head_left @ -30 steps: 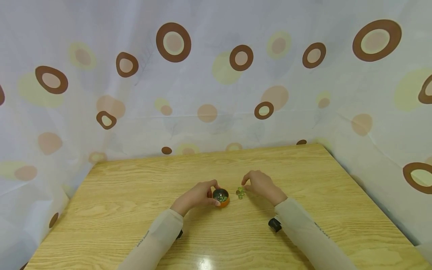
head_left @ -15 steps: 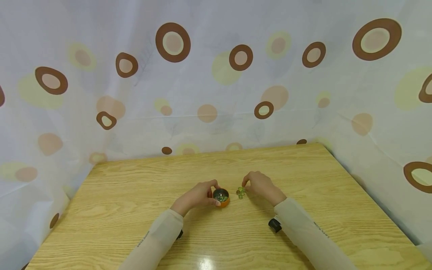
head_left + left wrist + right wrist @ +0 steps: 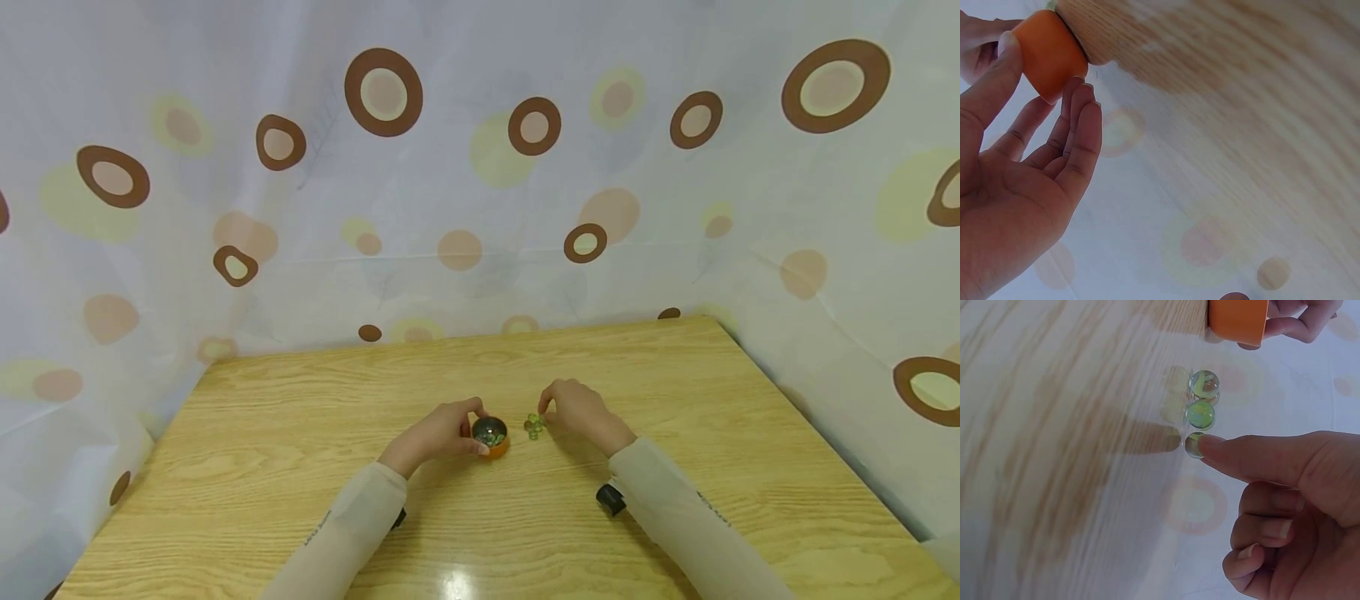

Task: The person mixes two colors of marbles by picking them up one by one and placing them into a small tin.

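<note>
A small orange bowl (image 3: pixel 500 451) with a dark inside stands on the wooden table, several marbles lying in it. My left hand (image 3: pixel 438 432) grips its left side, thumb at the near edge and fingers at the far edge; the left wrist view shows the bowl's orange wall (image 3: pixel 1050 53) between them. Just right of the bowl, several clear green-yellow marbles (image 3: pixel 533 426) lie clustered on the table. My right hand (image 3: pixel 581 410) pinches the marble (image 3: pixel 1194 445) nearest to it. The thumb presses on that marble, the index finger is mostly hidden, and the other fingers are curled.
The wooden table (image 3: pixel 300 417) stretches out around both hands. A white cloth with brown and yellow circles (image 3: pixel 461 167) hangs behind it and along both sides. Black wrist cameras (image 3: pixel 611 499) sit under the sleeves.
My right thumb and index finger have come together at the nearest marble. The left hand and the bowl have stayed in place.
</note>
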`<act>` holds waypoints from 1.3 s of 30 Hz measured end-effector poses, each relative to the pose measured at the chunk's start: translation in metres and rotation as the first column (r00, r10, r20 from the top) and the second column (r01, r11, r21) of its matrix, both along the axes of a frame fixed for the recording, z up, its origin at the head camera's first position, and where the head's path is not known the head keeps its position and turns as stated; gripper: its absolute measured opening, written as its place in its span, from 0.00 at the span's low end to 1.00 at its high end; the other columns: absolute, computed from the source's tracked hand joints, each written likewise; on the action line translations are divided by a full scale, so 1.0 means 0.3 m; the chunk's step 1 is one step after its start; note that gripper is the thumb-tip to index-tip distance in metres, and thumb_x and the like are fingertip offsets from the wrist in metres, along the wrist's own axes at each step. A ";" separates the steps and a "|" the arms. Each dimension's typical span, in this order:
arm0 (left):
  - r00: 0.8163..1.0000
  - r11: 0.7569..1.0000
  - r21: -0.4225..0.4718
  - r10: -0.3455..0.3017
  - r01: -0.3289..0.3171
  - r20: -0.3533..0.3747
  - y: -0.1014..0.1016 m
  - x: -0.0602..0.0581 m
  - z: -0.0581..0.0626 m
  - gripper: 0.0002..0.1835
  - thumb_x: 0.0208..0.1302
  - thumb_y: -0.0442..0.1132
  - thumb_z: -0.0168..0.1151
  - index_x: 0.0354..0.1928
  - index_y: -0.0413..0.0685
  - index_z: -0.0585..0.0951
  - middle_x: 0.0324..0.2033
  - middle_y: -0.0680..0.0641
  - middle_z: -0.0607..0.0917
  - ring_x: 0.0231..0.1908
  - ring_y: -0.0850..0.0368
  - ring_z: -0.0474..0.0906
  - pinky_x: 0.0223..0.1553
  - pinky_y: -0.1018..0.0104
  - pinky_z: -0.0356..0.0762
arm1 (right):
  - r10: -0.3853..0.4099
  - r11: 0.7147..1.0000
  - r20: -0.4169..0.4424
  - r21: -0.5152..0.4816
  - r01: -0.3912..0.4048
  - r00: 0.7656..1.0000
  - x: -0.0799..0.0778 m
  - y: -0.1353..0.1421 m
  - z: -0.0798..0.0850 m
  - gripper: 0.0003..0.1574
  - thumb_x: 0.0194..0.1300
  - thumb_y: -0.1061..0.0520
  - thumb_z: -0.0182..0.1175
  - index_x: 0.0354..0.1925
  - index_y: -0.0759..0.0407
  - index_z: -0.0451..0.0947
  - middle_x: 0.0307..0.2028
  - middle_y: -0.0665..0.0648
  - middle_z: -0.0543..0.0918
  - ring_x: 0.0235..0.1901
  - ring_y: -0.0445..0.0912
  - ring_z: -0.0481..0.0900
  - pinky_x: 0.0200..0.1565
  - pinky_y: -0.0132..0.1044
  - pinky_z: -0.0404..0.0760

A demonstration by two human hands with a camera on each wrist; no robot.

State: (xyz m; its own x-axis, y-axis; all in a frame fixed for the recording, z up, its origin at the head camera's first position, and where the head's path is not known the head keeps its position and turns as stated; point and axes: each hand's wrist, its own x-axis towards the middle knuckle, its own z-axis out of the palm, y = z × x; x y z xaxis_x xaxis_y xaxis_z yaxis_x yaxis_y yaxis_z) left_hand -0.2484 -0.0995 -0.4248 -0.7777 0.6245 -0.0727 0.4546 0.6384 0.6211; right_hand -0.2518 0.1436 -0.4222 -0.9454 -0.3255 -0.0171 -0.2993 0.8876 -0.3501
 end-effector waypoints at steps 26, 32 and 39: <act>1.000 1.000 -0.012 0.004 -0.004 0.009 -0.002 -0.002 -0.003 0.22 0.59 0.41 0.70 0.52 0.43 0.74 0.25 0.49 0.76 0.26 0.57 0.71 0.30 0.65 0.69 | 0.018 0.999 -0.048 -0.034 -0.019 0.999 0.013 -0.007 0.036 0.06 0.62 0.61 0.65 0.39 0.60 0.83 0.46 0.63 0.83 0.38 0.56 0.82 0.35 0.45 0.80; 1.000 1.000 -0.008 0.008 -0.008 0.010 0.000 -0.001 -0.002 0.21 0.58 0.41 0.70 0.51 0.43 0.74 0.25 0.49 0.76 0.26 0.57 0.71 0.30 0.65 0.69 | 0.023 0.999 -0.071 -0.043 -0.026 0.997 0.017 -0.018 0.041 0.06 0.62 0.60 0.66 0.39 0.59 0.84 0.46 0.62 0.84 0.39 0.56 0.83 0.35 0.46 0.80; 1.000 1.000 0.006 -0.002 0.002 0.003 0.002 -0.001 0.001 0.21 0.58 0.40 0.70 0.51 0.43 0.74 0.25 0.48 0.77 0.25 0.58 0.70 0.29 0.66 0.69 | 0.037 0.998 -0.083 -0.048 -0.042 0.996 0.032 -0.041 0.061 0.06 0.62 0.60 0.66 0.39 0.58 0.84 0.45 0.61 0.84 0.34 0.53 0.82 0.33 0.44 0.80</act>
State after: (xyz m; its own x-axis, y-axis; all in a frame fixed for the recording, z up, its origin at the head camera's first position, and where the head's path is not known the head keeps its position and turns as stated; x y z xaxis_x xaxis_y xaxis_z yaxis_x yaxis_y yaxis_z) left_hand -0.2486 -0.0989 -0.4245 -0.7763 0.6263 -0.0714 0.4536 0.6336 0.6268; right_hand -0.2422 0.1314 -0.4040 -0.9293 -0.3611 0.0770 -0.3633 0.8568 -0.3660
